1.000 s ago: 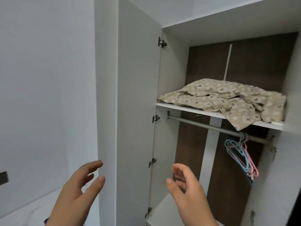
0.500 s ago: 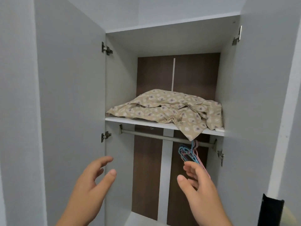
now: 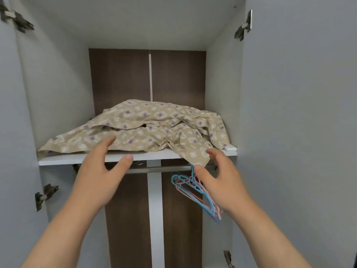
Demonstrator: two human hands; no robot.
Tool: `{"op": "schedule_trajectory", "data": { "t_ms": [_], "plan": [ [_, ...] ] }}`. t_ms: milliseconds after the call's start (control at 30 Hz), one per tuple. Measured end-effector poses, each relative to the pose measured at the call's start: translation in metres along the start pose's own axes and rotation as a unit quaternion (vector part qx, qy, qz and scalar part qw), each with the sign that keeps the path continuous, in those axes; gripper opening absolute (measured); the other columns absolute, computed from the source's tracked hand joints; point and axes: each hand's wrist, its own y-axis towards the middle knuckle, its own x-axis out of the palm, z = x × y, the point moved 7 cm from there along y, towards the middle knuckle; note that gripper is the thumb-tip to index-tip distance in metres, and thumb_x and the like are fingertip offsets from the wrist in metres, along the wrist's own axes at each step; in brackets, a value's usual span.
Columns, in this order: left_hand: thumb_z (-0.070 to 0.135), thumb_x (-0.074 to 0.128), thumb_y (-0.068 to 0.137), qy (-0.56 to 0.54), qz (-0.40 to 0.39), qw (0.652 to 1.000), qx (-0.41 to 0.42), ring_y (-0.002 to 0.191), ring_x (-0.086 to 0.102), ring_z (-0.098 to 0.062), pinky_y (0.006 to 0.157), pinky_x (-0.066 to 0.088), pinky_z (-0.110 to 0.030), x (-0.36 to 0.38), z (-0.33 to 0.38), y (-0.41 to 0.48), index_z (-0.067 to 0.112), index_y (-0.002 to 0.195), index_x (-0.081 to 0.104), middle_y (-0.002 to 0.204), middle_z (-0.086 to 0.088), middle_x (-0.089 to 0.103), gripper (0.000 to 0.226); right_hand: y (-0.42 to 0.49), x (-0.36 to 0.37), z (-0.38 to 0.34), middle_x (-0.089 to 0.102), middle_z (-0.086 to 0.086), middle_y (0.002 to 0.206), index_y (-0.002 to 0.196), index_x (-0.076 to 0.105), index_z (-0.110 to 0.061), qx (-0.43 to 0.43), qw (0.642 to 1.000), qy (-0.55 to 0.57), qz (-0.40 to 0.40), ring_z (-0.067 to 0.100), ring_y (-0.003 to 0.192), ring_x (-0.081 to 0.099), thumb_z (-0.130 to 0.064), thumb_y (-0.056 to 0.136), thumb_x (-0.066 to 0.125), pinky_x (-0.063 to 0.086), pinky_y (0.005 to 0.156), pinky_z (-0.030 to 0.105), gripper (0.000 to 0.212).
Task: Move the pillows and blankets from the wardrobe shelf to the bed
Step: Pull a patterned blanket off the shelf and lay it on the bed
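A rumpled beige patterned blanket [image 3: 146, 126] lies heaped on the white wardrobe shelf [image 3: 63, 159], one corner drooping over the front edge at the right. What it covers is hidden. My left hand [image 3: 100, 171] is raised in front of the shelf edge, fingers spread, fingertips at the blanket's front fold. My right hand [image 3: 222, 178] is open just below the drooping corner, empty. The bed is out of view.
Both wardrobe doors [image 3: 299, 113] stand open at the sides. Under the shelf runs a metal rail [image 3: 154, 169] with blue and pink hangers [image 3: 195, 190] bunched at the right. A small white object [image 3: 230, 148] sits on the shelf's right end.
The view has closed in on the wardrobe. Both hands have risen from waist height to the shelf edge, the left now reaching the blanket.
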Motion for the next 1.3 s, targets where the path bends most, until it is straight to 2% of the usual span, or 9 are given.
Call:
{"op": "schedule_trajectory", "data": {
  "t_ms": [100,233,567,667,833,1000,1100,1167,1300],
  "plan": [
    [0.068,0.046,0.073,0.039,0.024,0.999,0.022,0.133,0.039,-0.020,0.101,0.033,-0.040,0.017,-0.001,0.050,0.030,0.141,0.039,0.146,0.003,0.044,0.078,0.040,0.001,-0.004,0.047,-0.007,0.140,0.138,0.039,-0.033,-0.017,0.996,-0.071,0.044,0.015,0.126,0.041,-0.069,0.073,0.044,0.035,0.090,0.030,0.075],
    [0.067,0.044,0.077,0.100,0.058,0.992,0.043,0.131,0.039,-0.028,0.102,0.034,-0.047,0.049,-0.006,0.115,0.021,0.140,0.040,0.144,-0.005,0.045,0.079,0.105,0.003,0.001,0.047,0.002,0.140,0.140,0.038,-0.027,-0.009,0.987,-0.130,0.091,0.025,0.127,0.040,-0.068,0.075,0.046,0.037,0.096,0.040,0.077],
    [0.067,0.044,0.076,0.256,0.085,0.963,0.018,0.115,0.048,-0.039,0.085,0.042,-0.046,0.136,-0.048,0.278,0.010,0.131,0.046,0.130,-0.015,0.054,0.079,0.273,0.016,0.072,0.053,0.019,0.128,0.127,0.048,-0.009,0.072,0.973,-0.167,0.142,0.039,0.119,0.043,-0.067,0.076,0.045,0.038,0.092,0.044,0.078],
    [0.068,0.045,0.075,0.286,0.081,0.954,-0.033,0.112,0.048,-0.040,0.079,0.041,-0.045,0.155,-0.076,0.324,0.008,0.125,0.048,0.126,-0.017,0.054,0.079,0.331,0.030,0.099,0.053,0.021,0.127,0.125,0.050,-0.006,0.117,0.968,-0.186,0.121,0.040,0.118,0.044,-0.071,0.075,0.043,0.039,0.092,0.044,0.082],
    [0.074,0.042,0.073,0.328,0.071,0.935,-0.120,0.113,0.047,-0.044,0.090,0.041,-0.050,0.170,-0.117,0.385,0.003,0.126,0.050,0.127,-0.023,0.052,0.089,0.413,0.055,0.133,0.056,0.015,0.132,0.130,0.053,-0.008,0.199,0.955,-0.211,0.062,0.038,0.120,0.049,-0.080,0.070,0.036,0.042,0.095,0.043,0.095],
    [0.088,0.037,0.059,0.327,-0.032,0.919,-0.218,0.116,0.052,-0.041,0.095,0.041,-0.046,0.188,-0.166,0.422,0.014,0.123,0.060,0.133,-0.016,0.056,0.101,0.440,0.101,0.172,0.056,0.006,0.137,0.129,0.059,-0.027,0.217,0.949,-0.222,-0.050,0.033,0.120,0.053,-0.091,0.058,0.024,0.041,0.099,0.045,0.102],
    [0.092,0.038,0.051,0.319,-0.079,0.914,-0.239,0.115,0.055,-0.036,0.087,0.041,-0.040,0.205,-0.185,0.431,0.017,0.124,0.061,0.133,-0.011,0.058,0.107,0.445,0.116,0.194,0.052,0.007,0.140,0.132,0.055,-0.027,0.248,0.941,-0.218,-0.075,0.032,0.125,0.049,-0.098,0.043,0.025,0.037,0.103,0.047,0.118],
    [0.097,0.035,0.044,0.347,-0.076,0.901,-0.250,0.119,0.052,-0.035,0.091,0.040,-0.041,0.213,-0.195,0.435,0.020,0.128,0.057,0.136,-0.008,0.056,0.116,0.449,0.124,0.207,0.051,0.007,0.141,0.134,0.053,-0.025,0.265,0.938,-0.205,-0.086,0.032,0.125,0.048,-0.100,0.039,0.030,0.037,0.103,0.045,0.123],
    [0.097,0.034,0.044,0.405,-0.041,0.884,-0.231,0.115,0.055,-0.032,0.091,0.043,-0.040,0.228,-0.207,0.432,0.020,0.126,0.056,0.129,-0.007,0.059,0.116,0.452,0.131,0.218,0.068,0.002,0.103,0.107,0.066,-0.019,0.226,0.949,-0.220,-0.035,0.027,0.095,0.062,-0.099,0.044,0.032,0.047,0.077,0.037,0.108]
  ]
}}
